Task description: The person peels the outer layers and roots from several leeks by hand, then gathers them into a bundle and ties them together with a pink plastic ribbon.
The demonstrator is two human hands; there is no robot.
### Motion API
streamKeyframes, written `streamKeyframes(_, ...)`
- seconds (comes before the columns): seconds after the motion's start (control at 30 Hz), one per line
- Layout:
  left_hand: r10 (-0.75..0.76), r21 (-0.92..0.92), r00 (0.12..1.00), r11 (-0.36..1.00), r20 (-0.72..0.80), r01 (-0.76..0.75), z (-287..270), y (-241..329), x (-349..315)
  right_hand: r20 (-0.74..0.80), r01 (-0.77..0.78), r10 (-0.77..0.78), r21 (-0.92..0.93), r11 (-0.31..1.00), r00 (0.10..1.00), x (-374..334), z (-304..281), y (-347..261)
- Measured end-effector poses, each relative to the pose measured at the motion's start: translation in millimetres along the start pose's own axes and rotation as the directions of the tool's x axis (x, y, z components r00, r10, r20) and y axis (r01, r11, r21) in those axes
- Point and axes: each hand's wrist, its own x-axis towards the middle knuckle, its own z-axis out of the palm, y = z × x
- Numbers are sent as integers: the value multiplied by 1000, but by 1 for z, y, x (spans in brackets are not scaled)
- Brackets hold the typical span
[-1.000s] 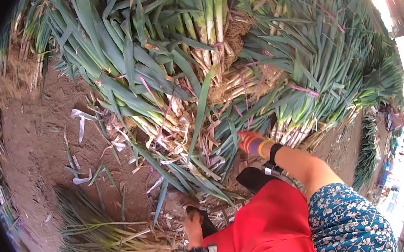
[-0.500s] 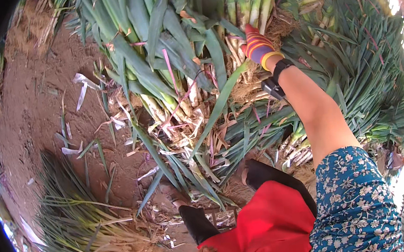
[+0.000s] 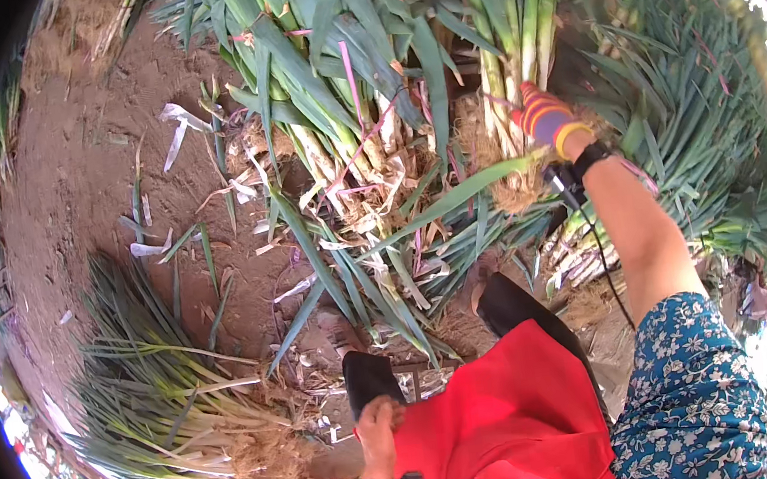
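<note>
My right hand (image 3: 547, 119), in a striped red, yellow and purple glove, is closed round the white stems of a bunch of leeks (image 3: 517, 44). The bunch stands with its brown roots (image 3: 517, 184) down and its green leaves up, away from me. To its left sits a larger bundle of leeks (image 3: 309, 87) with pink ties. My left hand (image 3: 381, 421) is bare, its fingers curled, beside the left edge of my red apron (image 3: 497, 406) and near my knee. Whether anything is inside those fingers is hidden.
A loose pile of thinner green stalks (image 3: 174, 396) lies on the dirt floor (image 3: 69, 218) at the lower left. More heaped leeks (image 3: 709, 108) fill the right side. White scraps (image 3: 178, 135) and fallen leaves are strewn about, and a dangling cable (image 3: 605, 257) hangs below my right wrist.
My right hand has drawn the gripped bunch toward me and to the right, apart from the larger bundle. My left hand has come up along the apron's edge, its fingers now curled.
</note>
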Motion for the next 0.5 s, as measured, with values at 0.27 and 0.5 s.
streamKeyframes(0.27,448,626,871,624,203,-467,-8,110,107,195,9,-8,0,1000,981,-141,54,-38)
streamKeyframes(0.5,585,649,616,189,528,-737,93,161,224,49,141,-143,49,989,988,-155,236,-12)
